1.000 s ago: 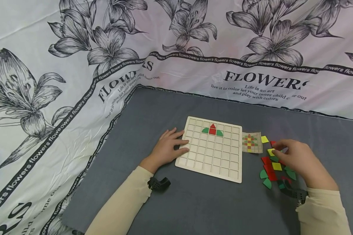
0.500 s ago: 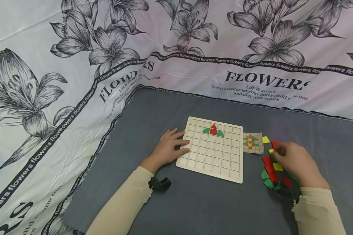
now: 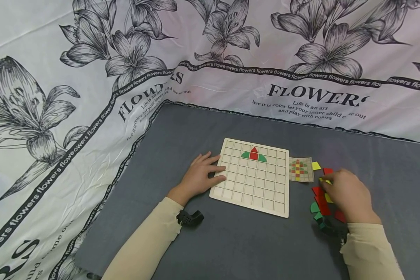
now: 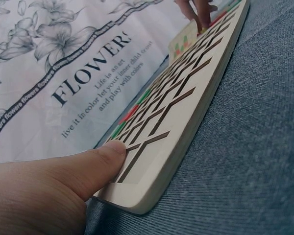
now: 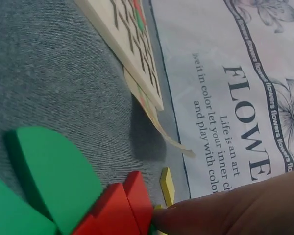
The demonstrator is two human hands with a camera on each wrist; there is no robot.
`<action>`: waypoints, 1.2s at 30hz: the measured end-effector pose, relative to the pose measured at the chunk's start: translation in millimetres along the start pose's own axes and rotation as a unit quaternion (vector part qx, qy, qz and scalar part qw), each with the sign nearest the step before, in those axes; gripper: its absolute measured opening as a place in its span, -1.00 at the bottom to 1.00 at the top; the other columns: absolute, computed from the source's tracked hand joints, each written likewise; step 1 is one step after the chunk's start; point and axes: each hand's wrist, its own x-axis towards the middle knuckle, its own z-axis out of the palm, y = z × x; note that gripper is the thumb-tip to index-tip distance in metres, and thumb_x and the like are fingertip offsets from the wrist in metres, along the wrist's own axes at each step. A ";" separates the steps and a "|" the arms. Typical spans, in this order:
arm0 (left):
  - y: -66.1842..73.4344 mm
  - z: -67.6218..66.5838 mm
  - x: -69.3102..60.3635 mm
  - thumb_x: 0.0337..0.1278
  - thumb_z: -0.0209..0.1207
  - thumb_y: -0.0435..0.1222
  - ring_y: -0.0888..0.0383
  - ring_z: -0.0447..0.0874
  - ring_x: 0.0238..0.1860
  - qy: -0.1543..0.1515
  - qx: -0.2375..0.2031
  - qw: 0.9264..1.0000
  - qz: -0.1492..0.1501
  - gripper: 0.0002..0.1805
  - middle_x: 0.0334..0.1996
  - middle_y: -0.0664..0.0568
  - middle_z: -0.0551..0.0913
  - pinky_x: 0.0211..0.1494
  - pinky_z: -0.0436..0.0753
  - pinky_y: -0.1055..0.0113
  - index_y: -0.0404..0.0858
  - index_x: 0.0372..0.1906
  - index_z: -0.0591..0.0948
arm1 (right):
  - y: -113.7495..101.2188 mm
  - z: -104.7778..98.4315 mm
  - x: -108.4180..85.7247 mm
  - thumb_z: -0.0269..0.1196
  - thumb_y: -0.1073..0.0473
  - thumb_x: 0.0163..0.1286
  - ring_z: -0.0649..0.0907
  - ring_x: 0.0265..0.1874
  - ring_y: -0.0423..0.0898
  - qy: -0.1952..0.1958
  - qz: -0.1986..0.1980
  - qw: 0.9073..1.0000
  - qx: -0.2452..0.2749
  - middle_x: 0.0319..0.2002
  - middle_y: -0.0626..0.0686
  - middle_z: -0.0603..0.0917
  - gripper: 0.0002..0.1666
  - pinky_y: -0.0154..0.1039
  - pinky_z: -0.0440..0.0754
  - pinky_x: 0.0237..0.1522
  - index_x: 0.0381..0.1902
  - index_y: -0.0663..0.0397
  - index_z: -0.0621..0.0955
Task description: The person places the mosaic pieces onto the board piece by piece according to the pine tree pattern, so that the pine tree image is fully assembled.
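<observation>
My left hand [image 3: 196, 177] lies with fingers spread at the left edge of a pale wooden grid board [image 3: 248, 182]; its thumb [image 4: 100, 159] rests on the board's rim. Near the board's top sit a red triangle [image 3: 254, 149], a red square [image 3: 253, 156] and two green rounded pieces [image 3: 262, 158]. My right hand [image 3: 350, 194] reaches down over a loose pile of pieces, fingertips beside a yellow piece [image 3: 324, 180]. A fingertip [image 5: 171, 218] touches the pile close to red pieces [image 5: 120, 208]. Whether it pinches anything is hidden.
A small pattern card [image 3: 301, 170] lies against the board's right edge. Beyond it are a yellow piece [image 3: 316, 166] and a red piece [image 3: 328, 171]. Green pieces [image 3: 314, 207] lie at the pile's near left. A flower-printed cloth [image 3: 231, 87] hangs behind the grey table [image 3: 252, 245].
My right hand has shifted left over the pile, its fingertips now lower by the yellow piece, covering more pieces on the right. The left hand and board hold their place.
</observation>
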 end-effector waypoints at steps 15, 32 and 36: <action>-2.9 3.3 -0.9 0.35 0.35 0.06 -0.12 0.07 0.67 0.007 -0.002 1.000 0.001 -0.50 0.57 0.00 0.39 0.74 -0.08 -0.10 -0.02 0.30 0.72 | -5.8 6.7 -2.2 0.30 0.18 0.43 0.66 -0.39 0.16 0.017 -0.005 1.000 0.005 -0.15 0.42 0.72 -0.67 0.00 0.62 -0.62 0.03 0.26 0.78; -1.3 1.6 -0.2 0.37 0.34 0.06 -0.13 0.07 0.67 0.006 -0.001 1.000 0.003 -0.50 0.57 -0.01 0.39 0.74 -0.07 -0.11 -0.02 0.30 0.72 | -15.9 -15.1 -2.2 0.31 0.07 0.43 0.60 -0.46 0.08 0.070 0.002 0.996 0.055 0.09 0.44 0.67 -0.53 -0.17 0.39 -0.73 0.14 0.29 0.70; 0.3 0.3 -0.7 0.37 0.34 0.06 -0.13 0.07 0.67 0.004 -0.002 1.000 0.000 -0.51 0.57 0.00 0.39 0.74 -0.08 -0.11 -0.02 0.30 0.72 | -32.3 -16.4 6.1 0.38 0.08 0.39 0.66 -0.31 0.19 0.083 -0.035 0.994 0.056 0.10 0.45 0.67 -0.60 -0.17 0.47 -0.66 0.02 0.28 0.76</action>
